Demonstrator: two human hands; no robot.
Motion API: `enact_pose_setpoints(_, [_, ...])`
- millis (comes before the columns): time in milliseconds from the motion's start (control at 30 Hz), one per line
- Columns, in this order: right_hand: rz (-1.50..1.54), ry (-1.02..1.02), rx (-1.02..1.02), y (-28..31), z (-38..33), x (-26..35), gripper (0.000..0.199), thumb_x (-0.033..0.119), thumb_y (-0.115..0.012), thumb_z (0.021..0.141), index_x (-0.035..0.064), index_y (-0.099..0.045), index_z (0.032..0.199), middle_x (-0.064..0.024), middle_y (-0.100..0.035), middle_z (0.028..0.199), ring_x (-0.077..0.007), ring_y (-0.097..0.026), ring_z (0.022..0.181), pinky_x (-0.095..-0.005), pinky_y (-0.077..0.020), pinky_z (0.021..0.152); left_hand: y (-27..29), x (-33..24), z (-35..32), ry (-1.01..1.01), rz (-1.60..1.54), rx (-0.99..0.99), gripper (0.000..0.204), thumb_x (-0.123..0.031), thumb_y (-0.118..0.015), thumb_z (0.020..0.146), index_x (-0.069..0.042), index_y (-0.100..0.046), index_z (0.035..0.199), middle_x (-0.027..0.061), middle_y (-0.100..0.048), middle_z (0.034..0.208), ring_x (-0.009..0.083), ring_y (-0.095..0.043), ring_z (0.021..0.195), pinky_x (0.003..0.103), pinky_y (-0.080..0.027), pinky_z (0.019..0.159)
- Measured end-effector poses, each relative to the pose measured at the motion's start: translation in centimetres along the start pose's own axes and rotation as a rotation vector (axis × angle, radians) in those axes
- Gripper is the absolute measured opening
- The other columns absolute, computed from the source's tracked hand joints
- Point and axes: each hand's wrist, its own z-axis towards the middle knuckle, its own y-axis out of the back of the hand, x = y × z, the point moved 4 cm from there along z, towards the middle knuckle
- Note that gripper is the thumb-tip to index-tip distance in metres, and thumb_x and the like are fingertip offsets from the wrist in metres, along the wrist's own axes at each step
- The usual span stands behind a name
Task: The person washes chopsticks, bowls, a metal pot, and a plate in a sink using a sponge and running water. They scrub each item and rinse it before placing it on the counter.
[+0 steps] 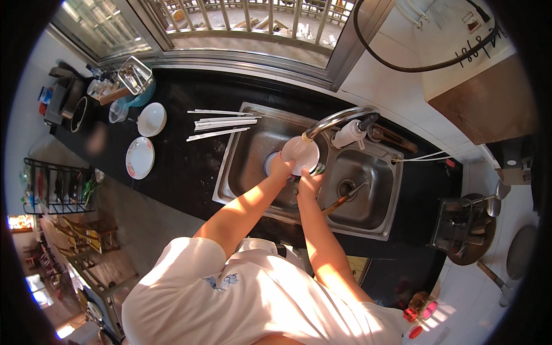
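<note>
Under the curved chrome faucet (339,118), a white bowl (303,153) is tilted over the left sink basin. My left hand (280,168) grips its left rim, fingers closed. At the bowl's lower right edge, my right hand (311,181) is closed against it. A small dark greenish thing (318,169) shows by the right fingers; its kind is unclear. Partly hidden behind my left hand, a blue-rimmed dish (268,163) lies in the basin. Both forearms reach up from the lower edge.
Several white chopsticks (224,123) lie left of the sink (225,183). A white bowl (152,119) and a flowered plate (140,157) stand farther left. A white bottle (348,133) stands behind the basins. A brown-handled utensil (340,203) rests in the right basin.
</note>
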Motion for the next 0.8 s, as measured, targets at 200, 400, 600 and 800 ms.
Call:
enact_pose_setpoints(200, [-0.385, 0.203, 0.079, 0.8, -0.6, 2.1, 0.061, 0.011, -0.061, 0.072, -0.0062, -0.037, 0.125, -0.0270, -0.051, 0.115, -0.0412, -0.052, 0.107, -0.0394, -0.0397, 0.094, -1.1, 0.3, -0.3, 0.187, -0.504, 0.076, 0.033, -0.014, -0.062, 0.085, 0.003, -0.055, 0.112, 0.0114, -0.063, 0.098, 0.0208, -0.061, 0.083, 0.034, -0.050, 0.071])
enact_pose_setpoints(400, [-0.224, 0.208, 0.155, 0.4, -1.6, 3.1, 0.062, 0.005, -0.060, 0.073, -0.0048, -0.036, 0.129, -0.0231, -0.052, 0.116, -0.0354, -0.053, 0.106, -0.0366, -0.0391, 0.094, -0.4, -0.5, -1.4, 0.158, -0.457, 0.051, 0.031, -0.016, -0.059, 0.088, 0.005, -0.056, 0.110, 0.0127, -0.062, 0.098, 0.0208, -0.060, 0.084, 0.033, -0.049, 0.071])
enact_pose_setpoints(600, [-0.194, 0.231, 0.074, 0.1, -2.4, 3.7, 0.046, 0.001, -0.059, 0.074, -0.0013, -0.042, 0.117, -0.0139, -0.054, 0.109, -0.0233, -0.054, 0.097, -0.0320, -0.0405, 0.089, 0.5, -0.3, -1.2, 0.185, -0.388, 0.085, 0.030, -0.010, -0.056, 0.083, 0.004, -0.056, 0.109, 0.0128, -0.062, 0.100, 0.0212, -0.060, 0.086, 0.033, -0.048, 0.071])
enact_pose_setpoints(800, [-0.199, 0.187, 0.110, 0.1, -2.8, 4.3, 0.047, 0.002, -0.059, 0.076, -0.0013, -0.041, 0.119, -0.0136, -0.054, 0.111, -0.0232, -0.054, 0.098, -0.0326, -0.0409, 0.089, 0.3, -0.9, -0.8, 0.151, -0.349, 0.152, 0.036, 0.001, -0.056, 0.075, 0.004, -0.056, 0.111, 0.0134, -0.062, 0.102, 0.0214, -0.060, 0.088, 0.033, -0.048, 0.072])
